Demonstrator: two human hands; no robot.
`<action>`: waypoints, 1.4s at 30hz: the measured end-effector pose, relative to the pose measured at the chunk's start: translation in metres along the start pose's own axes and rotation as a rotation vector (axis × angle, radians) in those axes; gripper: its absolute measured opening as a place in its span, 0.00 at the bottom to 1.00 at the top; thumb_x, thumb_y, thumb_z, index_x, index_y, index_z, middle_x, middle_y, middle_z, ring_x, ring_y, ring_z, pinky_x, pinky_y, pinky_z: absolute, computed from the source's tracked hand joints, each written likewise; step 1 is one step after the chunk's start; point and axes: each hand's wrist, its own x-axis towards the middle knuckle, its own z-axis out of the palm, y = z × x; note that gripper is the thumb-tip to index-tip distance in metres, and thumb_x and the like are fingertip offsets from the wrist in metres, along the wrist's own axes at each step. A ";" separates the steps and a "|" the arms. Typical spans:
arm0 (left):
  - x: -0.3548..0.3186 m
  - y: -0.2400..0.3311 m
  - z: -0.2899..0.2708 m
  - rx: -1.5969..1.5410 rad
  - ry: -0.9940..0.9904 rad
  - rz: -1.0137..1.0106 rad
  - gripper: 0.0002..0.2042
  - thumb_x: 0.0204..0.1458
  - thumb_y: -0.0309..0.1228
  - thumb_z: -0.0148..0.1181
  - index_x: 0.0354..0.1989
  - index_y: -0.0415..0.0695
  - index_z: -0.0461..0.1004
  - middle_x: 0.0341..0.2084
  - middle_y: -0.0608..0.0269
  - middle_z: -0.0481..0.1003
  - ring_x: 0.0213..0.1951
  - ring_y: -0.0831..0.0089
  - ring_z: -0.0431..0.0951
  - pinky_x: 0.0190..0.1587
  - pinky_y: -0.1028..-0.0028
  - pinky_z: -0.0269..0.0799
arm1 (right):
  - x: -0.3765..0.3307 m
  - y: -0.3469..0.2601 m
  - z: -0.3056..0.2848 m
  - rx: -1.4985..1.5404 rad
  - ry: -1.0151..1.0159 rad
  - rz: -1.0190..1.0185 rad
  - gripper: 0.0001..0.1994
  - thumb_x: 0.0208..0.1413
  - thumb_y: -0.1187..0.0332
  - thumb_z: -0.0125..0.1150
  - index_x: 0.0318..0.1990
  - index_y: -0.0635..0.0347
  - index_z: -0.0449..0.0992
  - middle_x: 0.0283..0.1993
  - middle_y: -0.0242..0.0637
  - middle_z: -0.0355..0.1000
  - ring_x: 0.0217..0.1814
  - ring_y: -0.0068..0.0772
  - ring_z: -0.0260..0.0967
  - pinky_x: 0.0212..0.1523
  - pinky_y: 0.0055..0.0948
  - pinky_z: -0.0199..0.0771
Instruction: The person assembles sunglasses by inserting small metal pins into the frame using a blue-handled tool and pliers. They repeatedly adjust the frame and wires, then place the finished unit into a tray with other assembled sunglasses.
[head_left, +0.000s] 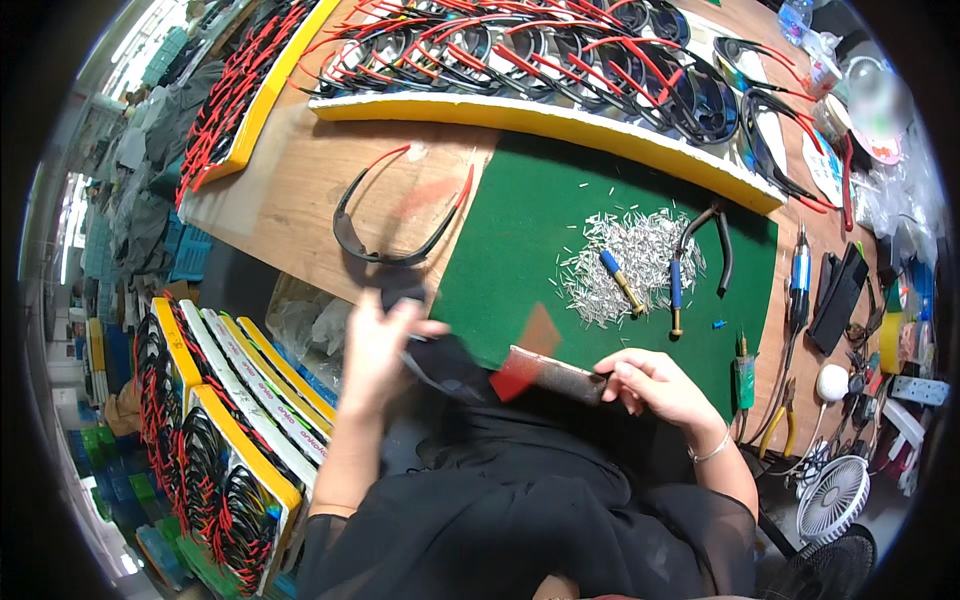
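My left hand (378, 345) grips a dark sunglasses front (440, 365) at the near edge of the green mat (540, 215). My right hand (655, 385) holds a red-tipped temple arm (545, 370) against that front. A finished pair of dark sunglasses with red temples (400, 215) lies open on the wooden bench beyond my left hand. A pile of small silver pins (625, 260) sits on the mat, with two blue-handled screwdrivers (620, 280) and black pliers (712, 235) among it.
Yellow trays (560, 120) packed with finished glasses line the far side; more trays (235, 400) stand stacked at my lower left. Tools, a black case (838, 295) and a small white fan (832, 495) crowd the right side of the bench.
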 end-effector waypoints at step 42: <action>0.053 -0.020 -0.022 -0.152 0.252 0.260 0.11 0.56 0.28 0.45 0.45 0.38 0.64 0.37 0.61 0.69 0.28 0.82 0.68 0.29 0.84 0.67 | 0.088 -0.129 0.037 -1.598 0.707 -1.181 0.06 0.37 0.70 0.53 0.21 0.56 0.62 0.14 0.29 0.61 0.15 0.27 0.63 0.14 0.25 0.62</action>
